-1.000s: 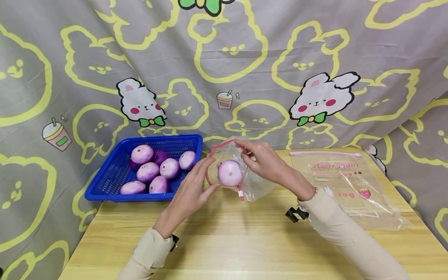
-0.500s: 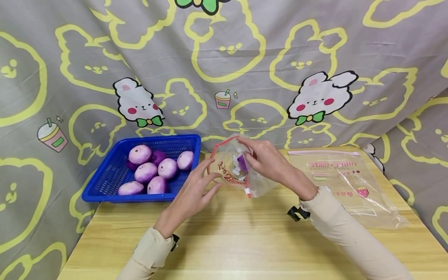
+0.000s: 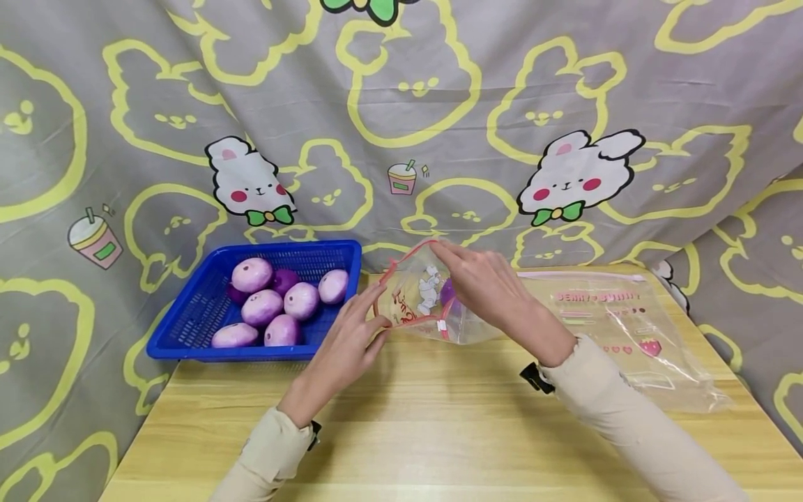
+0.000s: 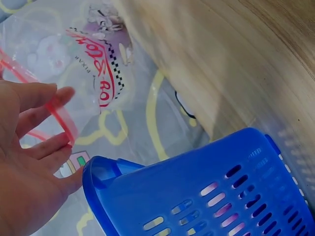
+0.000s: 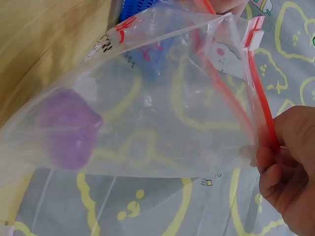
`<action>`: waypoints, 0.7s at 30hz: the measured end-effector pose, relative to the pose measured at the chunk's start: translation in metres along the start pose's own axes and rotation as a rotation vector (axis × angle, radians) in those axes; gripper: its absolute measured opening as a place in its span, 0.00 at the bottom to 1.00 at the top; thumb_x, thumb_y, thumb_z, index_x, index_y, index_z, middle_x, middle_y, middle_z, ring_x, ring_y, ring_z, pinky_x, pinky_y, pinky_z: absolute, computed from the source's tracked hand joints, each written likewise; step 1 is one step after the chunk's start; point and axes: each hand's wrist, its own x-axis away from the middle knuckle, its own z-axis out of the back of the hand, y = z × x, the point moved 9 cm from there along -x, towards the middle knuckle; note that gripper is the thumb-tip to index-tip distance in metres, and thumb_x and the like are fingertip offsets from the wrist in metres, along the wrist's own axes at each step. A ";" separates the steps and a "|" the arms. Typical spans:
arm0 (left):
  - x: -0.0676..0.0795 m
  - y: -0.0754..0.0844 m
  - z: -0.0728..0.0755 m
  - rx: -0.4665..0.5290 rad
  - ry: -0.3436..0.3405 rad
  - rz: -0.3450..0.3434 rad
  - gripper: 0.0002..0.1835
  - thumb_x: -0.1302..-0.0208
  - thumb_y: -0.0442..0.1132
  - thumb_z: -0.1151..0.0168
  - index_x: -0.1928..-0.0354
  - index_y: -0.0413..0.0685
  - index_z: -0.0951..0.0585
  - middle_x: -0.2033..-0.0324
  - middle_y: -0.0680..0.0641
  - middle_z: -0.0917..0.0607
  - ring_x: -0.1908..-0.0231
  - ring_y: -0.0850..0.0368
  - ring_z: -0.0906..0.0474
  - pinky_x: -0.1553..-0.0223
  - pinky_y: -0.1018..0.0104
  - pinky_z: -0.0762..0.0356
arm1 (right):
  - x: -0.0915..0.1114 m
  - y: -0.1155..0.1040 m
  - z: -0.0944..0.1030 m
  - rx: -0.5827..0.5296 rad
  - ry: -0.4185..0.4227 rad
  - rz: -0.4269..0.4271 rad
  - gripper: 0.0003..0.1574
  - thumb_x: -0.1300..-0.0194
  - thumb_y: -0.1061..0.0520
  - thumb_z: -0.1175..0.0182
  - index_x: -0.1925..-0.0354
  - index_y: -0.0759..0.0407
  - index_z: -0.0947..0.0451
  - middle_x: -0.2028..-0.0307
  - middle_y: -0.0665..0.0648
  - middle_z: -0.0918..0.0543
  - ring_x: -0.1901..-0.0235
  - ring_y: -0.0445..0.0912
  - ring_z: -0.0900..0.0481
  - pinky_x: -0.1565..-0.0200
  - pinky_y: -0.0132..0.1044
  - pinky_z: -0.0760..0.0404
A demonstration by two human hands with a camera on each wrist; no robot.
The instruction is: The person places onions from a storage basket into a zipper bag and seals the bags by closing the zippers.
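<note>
Between my hands is a clear zip bag with red zip edges and a white slider; its mouth gapes toward the left. One purple onion lies deep inside, seen through the cloudy plastic; in the head view my right hand partly hides it. My left hand holds the left side of the mouth, with the red strip running between its fingers in the left wrist view. On the opposite side, my right hand pinches the red edge between thumb and fingers.
A blue basket with several peeled purple onions stands left of my left hand. Another clear zip bag, printed in pink, lies flat at the right of the wooden table. A patterned curtain hangs behind.
The onion has dropped from the bag's mouth to deep inside it. My right hand has tilted the bag, so its printed side and open mouth show more; the left hand stays near the rim.
</note>
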 end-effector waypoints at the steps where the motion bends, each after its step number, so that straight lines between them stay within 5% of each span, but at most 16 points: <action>1: 0.000 0.000 0.000 -0.002 0.004 -0.001 0.04 0.41 0.33 0.30 0.65 0.43 0.15 0.33 0.31 0.31 0.30 0.37 0.38 0.35 0.41 0.36 | 0.000 -0.001 0.001 0.009 0.000 0.001 0.39 0.48 0.76 0.41 0.36 0.65 0.27 0.41 0.61 0.19 0.88 0.38 0.48 0.85 0.28 0.48; 6: 0.001 -0.001 0.001 0.004 0.020 0.000 0.04 0.41 0.32 0.31 0.64 0.41 0.16 0.34 0.30 0.31 0.30 0.35 0.38 0.33 0.42 0.37 | -0.001 -0.004 -0.002 -0.055 -0.020 -0.004 0.40 0.48 0.75 0.37 0.35 0.64 0.28 0.41 0.62 0.20 0.88 0.38 0.45 0.86 0.28 0.44; 12: 0.004 0.000 0.003 -0.011 0.007 0.017 0.07 0.39 0.34 0.32 0.60 0.41 0.16 0.33 0.31 0.31 0.29 0.35 0.40 0.30 0.45 0.41 | 0.001 -0.003 -0.012 -0.163 -0.067 -0.028 0.39 0.44 0.74 0.43 0.32 0.64 0.31 0.43 0.64 0.19 0.89 0.36 0.47 0.86 0.27 0.44; 17: 0.008 0.001 0.009 -0.010 0.039 0.034 0.09 0.40 0.34 0.31 0.57 0.42 0.16 0.34 0.33 0.29 0.31 0.36 0.37 0.33 0.42 0.38 | 0.001 -0.003 -0.014 -0.201 -0.069 -0.033 0.37 0.42 0.74 0.44 0.33 0.64 0.32 0.59 0.62 0.15 0.88 0.37 0.47 0.85 0.28 0.43; 21: 0.012 0.000 0.015 0.001 0.052 0.058 0.12 0.40 0.34 0.32 0.54 0.43 0.17 0.34 0.37 0.28 0.31 0.40 0.36 0.36 0.41 0.34 | -0.001 -0.004 -0.015 -0.228 -0.067 -0.040 0.36 0.41 0.73 0.45 0.33 0.64 0.32 0.72 0.56 0.23 0.87 0.37 0.44 0.84 0.28 0.40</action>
